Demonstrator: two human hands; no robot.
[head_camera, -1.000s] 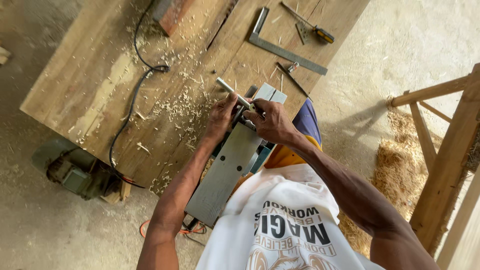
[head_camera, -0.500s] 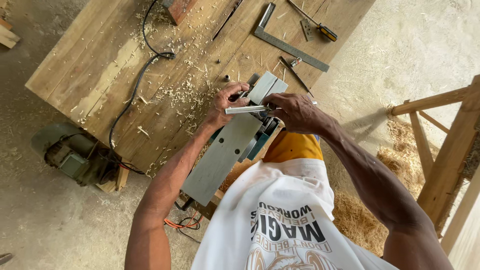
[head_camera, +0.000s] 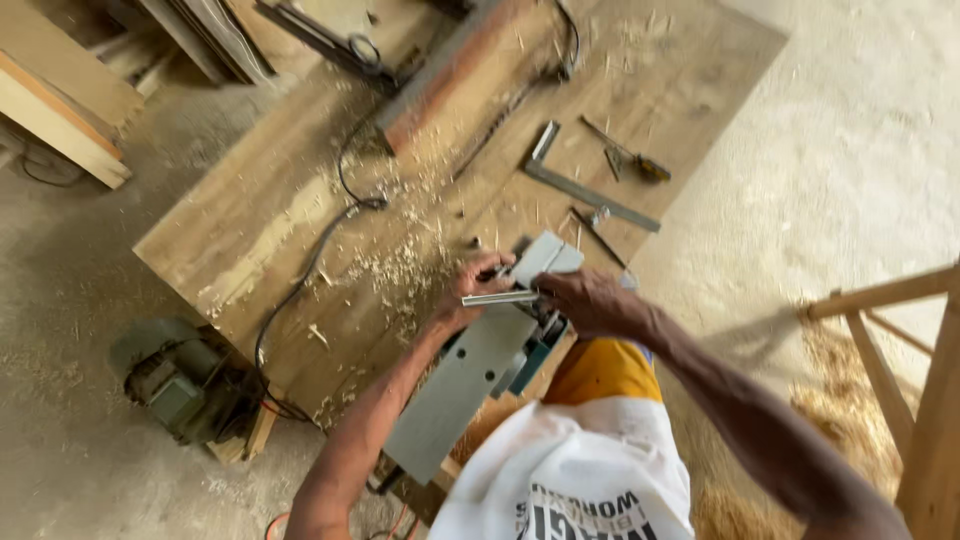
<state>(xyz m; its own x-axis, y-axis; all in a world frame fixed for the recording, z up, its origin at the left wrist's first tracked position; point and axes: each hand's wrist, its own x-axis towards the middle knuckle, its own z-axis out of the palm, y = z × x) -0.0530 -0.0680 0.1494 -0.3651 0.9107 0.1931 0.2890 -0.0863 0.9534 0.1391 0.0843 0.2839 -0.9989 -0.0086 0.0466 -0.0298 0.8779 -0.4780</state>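
planer (head_camera: 470, 385) on workbench (head_camera: 250, 240) near edge | square (head_camera: 585, 185) behind it | motor (head_camera: 185, 385) left, on floor

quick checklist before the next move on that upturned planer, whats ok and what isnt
1. Both hands on the work: left hand and right hand each grip an end of the thin metal bar - ok.
2. Electric planer lies sole up, overhanging the workbench edge - not ok.
3. Black power cord unplugged - cannot tell.
4. Wood shavings litter the bench beside the hands - not ok.
5. Steel square and screwdriver lie apart from the hands - ok.
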